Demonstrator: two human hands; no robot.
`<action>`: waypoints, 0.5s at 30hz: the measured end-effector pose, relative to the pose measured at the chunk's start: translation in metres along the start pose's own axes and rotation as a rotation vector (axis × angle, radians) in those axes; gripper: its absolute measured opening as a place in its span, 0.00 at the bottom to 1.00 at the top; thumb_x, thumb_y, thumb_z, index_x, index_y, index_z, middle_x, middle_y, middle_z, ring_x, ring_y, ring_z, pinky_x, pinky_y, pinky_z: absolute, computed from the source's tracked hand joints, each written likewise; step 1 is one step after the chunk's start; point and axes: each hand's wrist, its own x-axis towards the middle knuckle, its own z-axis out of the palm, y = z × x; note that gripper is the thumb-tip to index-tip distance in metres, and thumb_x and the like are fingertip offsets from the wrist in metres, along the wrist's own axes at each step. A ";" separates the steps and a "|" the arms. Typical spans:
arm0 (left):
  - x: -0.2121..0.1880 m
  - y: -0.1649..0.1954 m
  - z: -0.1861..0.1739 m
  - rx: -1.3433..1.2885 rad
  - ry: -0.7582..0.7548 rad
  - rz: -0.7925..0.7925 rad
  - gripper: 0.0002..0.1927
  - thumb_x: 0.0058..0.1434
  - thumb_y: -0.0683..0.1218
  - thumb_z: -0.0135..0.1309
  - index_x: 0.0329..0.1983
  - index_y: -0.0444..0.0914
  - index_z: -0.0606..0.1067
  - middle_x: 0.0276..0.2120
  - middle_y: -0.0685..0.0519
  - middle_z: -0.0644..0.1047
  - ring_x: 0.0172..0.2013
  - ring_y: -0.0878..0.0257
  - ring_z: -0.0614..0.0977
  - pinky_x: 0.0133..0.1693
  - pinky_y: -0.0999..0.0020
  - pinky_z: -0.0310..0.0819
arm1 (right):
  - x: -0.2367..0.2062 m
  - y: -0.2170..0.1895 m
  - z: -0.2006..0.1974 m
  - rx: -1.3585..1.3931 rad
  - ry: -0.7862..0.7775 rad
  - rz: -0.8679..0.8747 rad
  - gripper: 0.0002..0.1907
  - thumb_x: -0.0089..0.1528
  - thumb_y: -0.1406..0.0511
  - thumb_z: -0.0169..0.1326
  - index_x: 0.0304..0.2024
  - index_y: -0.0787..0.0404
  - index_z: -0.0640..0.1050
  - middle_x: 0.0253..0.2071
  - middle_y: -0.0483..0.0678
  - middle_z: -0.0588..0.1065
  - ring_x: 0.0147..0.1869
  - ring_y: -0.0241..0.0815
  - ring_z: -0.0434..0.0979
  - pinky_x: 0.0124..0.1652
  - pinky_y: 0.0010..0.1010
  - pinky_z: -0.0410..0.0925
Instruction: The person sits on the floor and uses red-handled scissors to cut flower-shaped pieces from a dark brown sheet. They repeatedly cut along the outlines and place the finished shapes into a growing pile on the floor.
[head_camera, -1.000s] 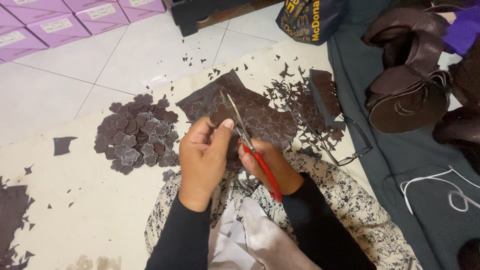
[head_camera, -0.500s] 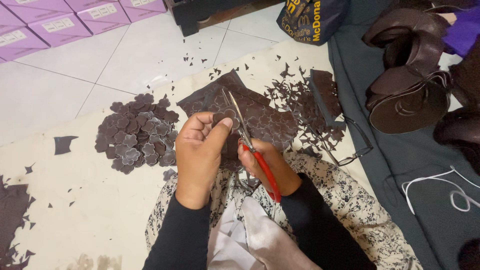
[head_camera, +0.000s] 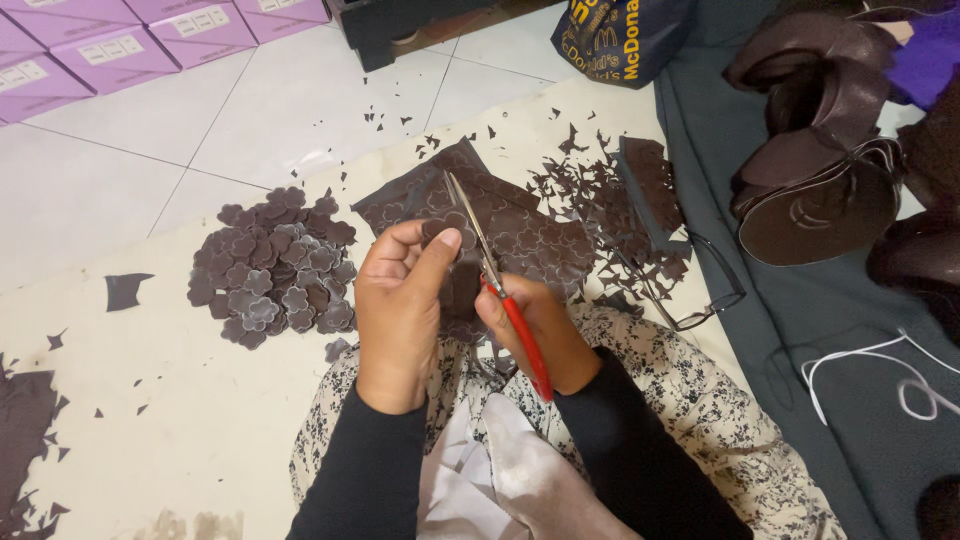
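Observation:
My left hand (head_camera: 402, 300) pinches a small dark brown piece of material (head_camera: 462, 285) between thumb and fingers. My right hand (head_camera: 535, 335) grips red-handled scissors (head_camera: 500, 290), whose blades point up and away and close on that piece. Just beyond the hands lies a dark brown sheet marked with flower outlines (head_camera: 510, 225). To the left sits a pile of cut brown flower shapes (head_camera: 275, 270) on the cream mat (head_camera: 180, 420).
Brown offcuts (head_camera: 610, 210) litter the mat to the right, next to a pair of glasses (head_camera: 705, 290). Brown sandal parts (head_camera: 820, 190) rest on a grey cloth (head_camera: 830, 330) with a white cord (head_camera: 880, 370). Purple boxes (head_camera: 150, 35) stand at the far left.
The hands hold nearly the same place; my left thumb and fingers have shifted slightly on the piece as the scissors work on it.

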 end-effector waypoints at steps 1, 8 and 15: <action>0.001 0.000 -0.001 0.008 0.010 -0.001 0.06 0.65 0.39 0.58 0.44 0.33 0.77 0.35 0.55 0.80 0.32 0.72 0.79 0.36 0.78 0.72 | 0.000 -0.001 0.000 -0.002 -0.013 -0.004 0.23 0.70 0.49 0.47 0.31 0.60 0.70 0.24 0.34 0.61 0.28 0.26 0.58 0.27 0.25 0.56; 0.003 0.001 -0.007 0.091 0.038 -0.021 0.05 0.65 0.41 0.58 0.41 0.34 0.78 0.34 0.56 0.80 0.32 0.73 0.79 0.36 0.78 0.72 | 0.001 -0.001 0.000 -0.119 -0.036 -0.029 0.25 0.70 0.48 0.46 0.29 0.59 0.68 0.23 0.37 0.60 0.28 0.29 0.58 0.27 0.27 0.58; 0.004 0.009 -0.015 0.196 0.010 0.014 0.04 0.66 0.40 0.57 0.39 0.33 0.78 0.30 0.57 0.79 0.29 0.74 0.76 0.32 0.79 0.69 | 0.003 0.006 -0.003 -0.152 -0.079 -0.012 0.26 0.68 0.47 0.49 0.27 0.60 0.68 0.24 0.40 0.61 0.30 0.32 0.60 0.29 0.30 0.61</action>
